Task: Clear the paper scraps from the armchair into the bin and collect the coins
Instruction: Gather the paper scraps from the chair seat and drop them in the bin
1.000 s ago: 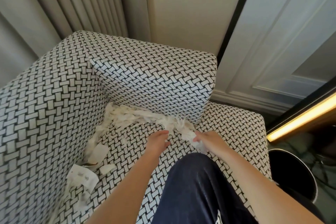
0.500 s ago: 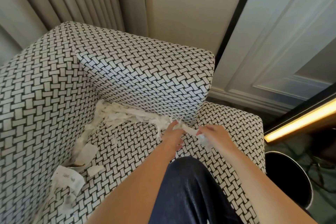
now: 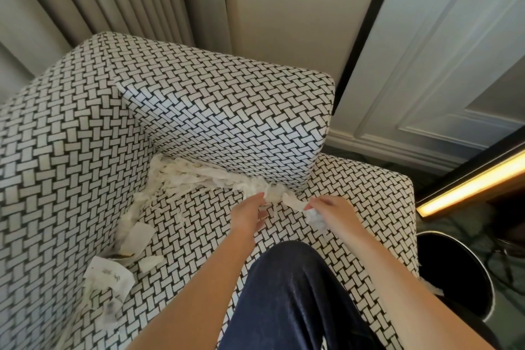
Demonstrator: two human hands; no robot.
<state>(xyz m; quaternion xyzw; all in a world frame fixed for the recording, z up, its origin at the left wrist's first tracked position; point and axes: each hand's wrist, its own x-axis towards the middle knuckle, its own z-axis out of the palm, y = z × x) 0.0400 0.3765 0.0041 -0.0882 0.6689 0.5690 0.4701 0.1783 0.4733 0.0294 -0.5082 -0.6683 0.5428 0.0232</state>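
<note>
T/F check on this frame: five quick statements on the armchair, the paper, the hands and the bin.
1. Shredded paper lies along the crease where the armchair seat meets its cushion. True.
2. The bin stands left of the armchair. False: it is on the floor to the right.
3. The right hand has a grip on crumpled paper. True.
4. Both hands work beside the receipts. False: the left hand and right hand are at the strip's right end; the receipts lie at the seat's left.
5. Coins lie in plain view on the seat. False: none shows.
</note>
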